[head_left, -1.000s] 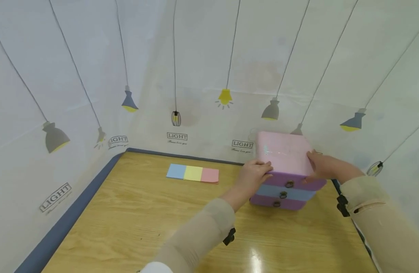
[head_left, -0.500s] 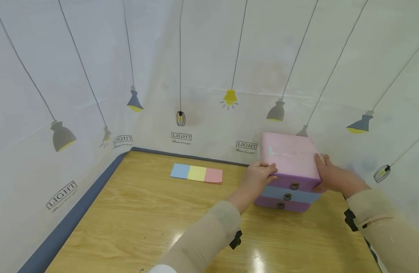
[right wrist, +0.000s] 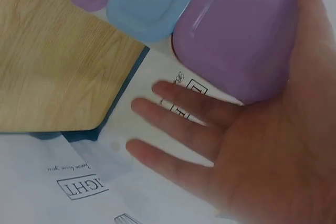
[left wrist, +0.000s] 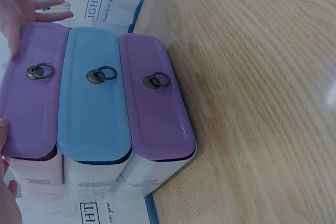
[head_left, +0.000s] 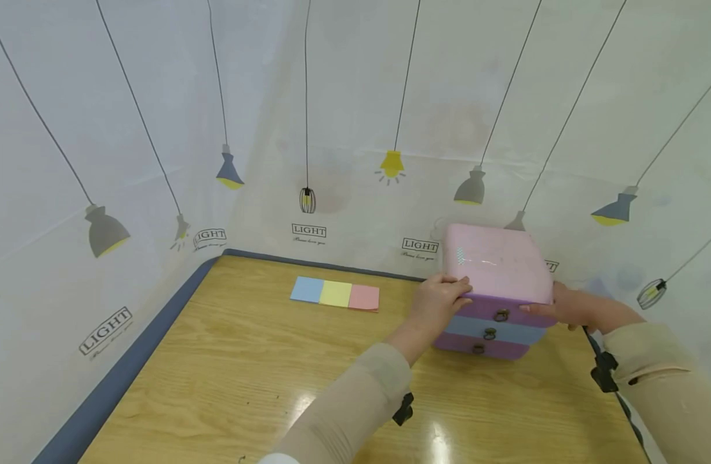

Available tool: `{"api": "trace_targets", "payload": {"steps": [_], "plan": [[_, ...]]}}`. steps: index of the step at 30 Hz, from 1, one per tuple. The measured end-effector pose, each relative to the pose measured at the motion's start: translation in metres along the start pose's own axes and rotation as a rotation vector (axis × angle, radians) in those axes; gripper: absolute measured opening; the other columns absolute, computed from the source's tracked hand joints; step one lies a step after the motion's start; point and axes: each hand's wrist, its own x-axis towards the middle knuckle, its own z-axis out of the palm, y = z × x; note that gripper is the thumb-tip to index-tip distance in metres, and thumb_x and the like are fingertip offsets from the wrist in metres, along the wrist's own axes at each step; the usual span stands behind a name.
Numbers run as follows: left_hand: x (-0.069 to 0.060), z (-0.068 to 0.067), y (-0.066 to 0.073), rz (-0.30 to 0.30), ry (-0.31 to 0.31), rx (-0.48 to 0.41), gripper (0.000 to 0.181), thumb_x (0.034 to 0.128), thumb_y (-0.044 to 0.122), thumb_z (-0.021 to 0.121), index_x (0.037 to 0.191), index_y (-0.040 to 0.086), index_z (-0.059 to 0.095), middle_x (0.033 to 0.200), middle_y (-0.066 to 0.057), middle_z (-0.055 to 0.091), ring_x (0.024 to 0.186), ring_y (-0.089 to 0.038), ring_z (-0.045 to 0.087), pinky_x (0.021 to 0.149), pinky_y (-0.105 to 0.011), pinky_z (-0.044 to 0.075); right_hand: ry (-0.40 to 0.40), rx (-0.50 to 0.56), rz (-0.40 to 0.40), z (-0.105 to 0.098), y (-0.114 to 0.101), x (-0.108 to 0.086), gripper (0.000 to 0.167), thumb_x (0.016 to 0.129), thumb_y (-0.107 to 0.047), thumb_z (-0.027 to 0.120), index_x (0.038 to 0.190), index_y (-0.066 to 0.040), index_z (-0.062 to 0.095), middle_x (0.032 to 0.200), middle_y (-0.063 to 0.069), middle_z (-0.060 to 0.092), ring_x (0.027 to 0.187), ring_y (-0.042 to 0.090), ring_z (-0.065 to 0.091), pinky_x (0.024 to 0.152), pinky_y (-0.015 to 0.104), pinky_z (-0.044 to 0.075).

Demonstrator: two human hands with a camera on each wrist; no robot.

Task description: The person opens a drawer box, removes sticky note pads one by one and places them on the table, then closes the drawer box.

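Left grip (head_left: 439, 301) clamps one box (head_left: 497, 264); right grip (head_left: 572, 306), fingers apart, touches its right side; three drawers (left wrist: 94, 119), three rings (left wrist: 95, 76); three paper squares (head_left: 335, 294) on desk (head_left: 234, 374).

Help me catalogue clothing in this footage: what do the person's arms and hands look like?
The left sleeve and right sleeve are beige, ending near the wrists. A small black fitting sits by each cuff. The right sleeve has a dark slit near its cuff; something white shows below the left sleeve. The left hand and right hand wear no gloves.
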Motion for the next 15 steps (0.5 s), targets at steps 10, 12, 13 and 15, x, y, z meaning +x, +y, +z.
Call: {"api": "trace_targets", "payload": {"steps": [10, 12, 13, 15], "plan": [[0.0, 0.0, 0.0, -0.006, 0.019, 0.002, 0.024, 0.087, 0.036, 0.071, 0.107, 0.023, 0.076, 0.111, 0.011, 0.07, 0.098, -0.007, 0.063, 0.089, -0.016, 0.046, -0.006, -0.001, 0.119, 0.001, -0.011, -0.01, 0.112, 0.095, -0.064, 0.04, 0.137, 0.015, -0.029, 0.129, 0.054, 0.027, 0.099, 0.056, 0.056, 0.068, 0.056, 0.051], [0.0, -0.001, 0.0, -0.006, 0.021, -0.005, 0.025, 0.087, 0.036, 0.071, 0.107, 0.022, 0.076, 0.111, 0.011, 0.07, 0.098, -0.007, 0.063, 0.088, -0.016, 0.046, 0.04, -0.018, 0.049, 0.005, -0.006, -0.008, 0.117, 0.096, -0.057, 0.049, 0.132, 0.015, -0.037, 0.132, 0.058, 0.011, 0.105, 0.06, 0.051, 0.069, 0.055, 0.052], [0.0, -0.001, 0.0, -0.005, 0.018, -0.01, 0.025, 0.0872, 0.036, 0.071, 0.107, 0.022, 0.076, 0.112, 0.011, 0.07, 0.098, -0.007, 0.063, 0.088, -0.016, 0.047, 0.06, -0.014, 0.024, 0.007, -0.005, -0.008, 0.119, 0.095, -0.053, 0.053, 0.131, 0.014, -0.038, 0.133, 0.058, 0.005, 0.107, 0.061, 0.049, 0.069, 0.055, 0.052], [0.001, 0.0, 0.0, -0.006, 0.011, -0.004, 0.025, 0.0876, 0.037, 0.071, 0.108, 0.023, 0.076, 0.111, 0.011, 0.07, 0.098, -0.007, 0.063, 0.089, -0.016, 0.046, 0.089, -0.005, -0.017, 0.011, -0.002, -0.006, 0.119, 0.094, -0.048, 0.059, 0.135, 0.012, -0.035, 0.131, 0.056, 0.009, 0.101, 0.058, 0.05, 0.064, 0.051, 0.052]]}}
